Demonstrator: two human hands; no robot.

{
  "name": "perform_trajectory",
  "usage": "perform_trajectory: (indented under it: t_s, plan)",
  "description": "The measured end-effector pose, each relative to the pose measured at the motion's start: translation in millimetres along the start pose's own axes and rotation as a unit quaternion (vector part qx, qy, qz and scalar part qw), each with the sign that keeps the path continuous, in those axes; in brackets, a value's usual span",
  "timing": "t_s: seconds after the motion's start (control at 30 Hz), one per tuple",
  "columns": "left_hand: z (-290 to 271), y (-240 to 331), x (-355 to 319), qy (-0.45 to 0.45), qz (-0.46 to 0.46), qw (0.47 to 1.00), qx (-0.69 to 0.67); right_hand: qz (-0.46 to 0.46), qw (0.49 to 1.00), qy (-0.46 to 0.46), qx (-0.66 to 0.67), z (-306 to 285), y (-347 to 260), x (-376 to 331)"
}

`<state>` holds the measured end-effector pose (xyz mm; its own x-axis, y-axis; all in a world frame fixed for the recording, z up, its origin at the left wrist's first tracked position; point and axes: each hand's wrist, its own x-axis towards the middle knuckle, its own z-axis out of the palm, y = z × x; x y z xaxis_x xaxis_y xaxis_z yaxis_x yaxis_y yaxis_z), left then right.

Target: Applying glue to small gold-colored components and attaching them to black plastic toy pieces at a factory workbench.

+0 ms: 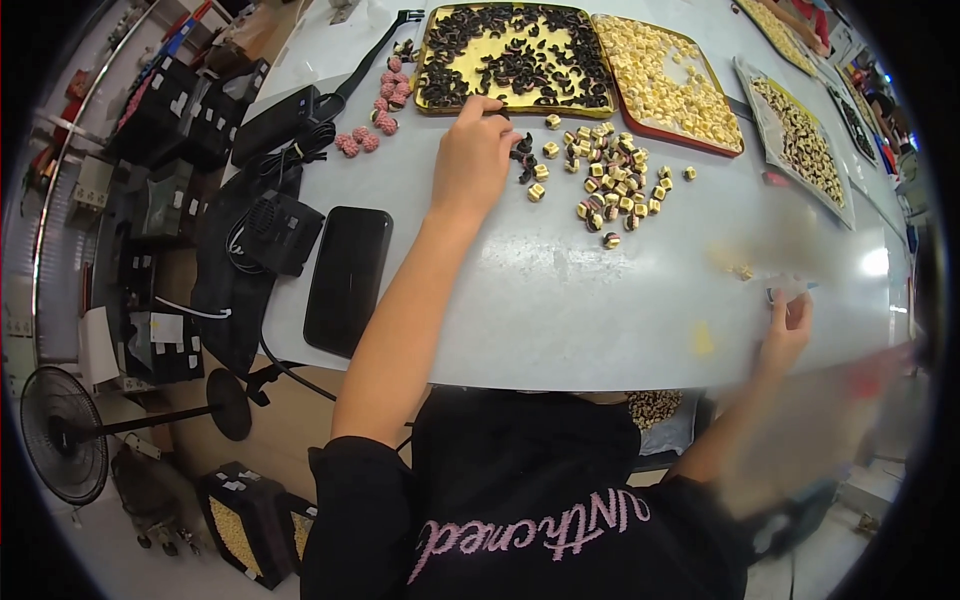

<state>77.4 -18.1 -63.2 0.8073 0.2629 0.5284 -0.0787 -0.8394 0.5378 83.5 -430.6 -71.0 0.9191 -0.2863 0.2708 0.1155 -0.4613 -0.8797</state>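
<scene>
My left hand [472, 158] reaches to the front rim of a yellow tray [455, 60] strewn with small curved black pieces [525, 68]. Its fingers are bent and closed at the rim; whatever they pinch is hidden. Several loose black pieces [525, 158] lie on the table just right of that hand. Further right is a scattered pile of small cream-and-black cube-like pieces [615, 180]. Near the table's right front, my right hand [786, 335] holds its thumb and fingers together around something small, partly whitish and dark. A hazy smear over the picture blurs it.
Beside the black pieces' tray stands a red-rimmed tray [738, 150] of cream pieces. Another tray [843, 205] holds cream-and-black pieces. Pink bumpy balls [388, 100] lie at left, above a black phone-like slab [347, 280], cables and a dark adapter [282, 230]. A fan [65, 435] stands lower left.
</scene>
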Motion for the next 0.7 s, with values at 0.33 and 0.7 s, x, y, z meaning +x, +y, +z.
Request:
perform_trajectory:
  t_s: [0.33,0.7]
  plan:
    - [-49,17,7,0.061,-0.030,0.996,-0.059,0.018,1.000,0.018,0.018,1,5,-2]
    - [-85,53,-68,0.142,-0.076,0.982,-0.097,0.000,1.000,-0.009,0.004,1,26,5]
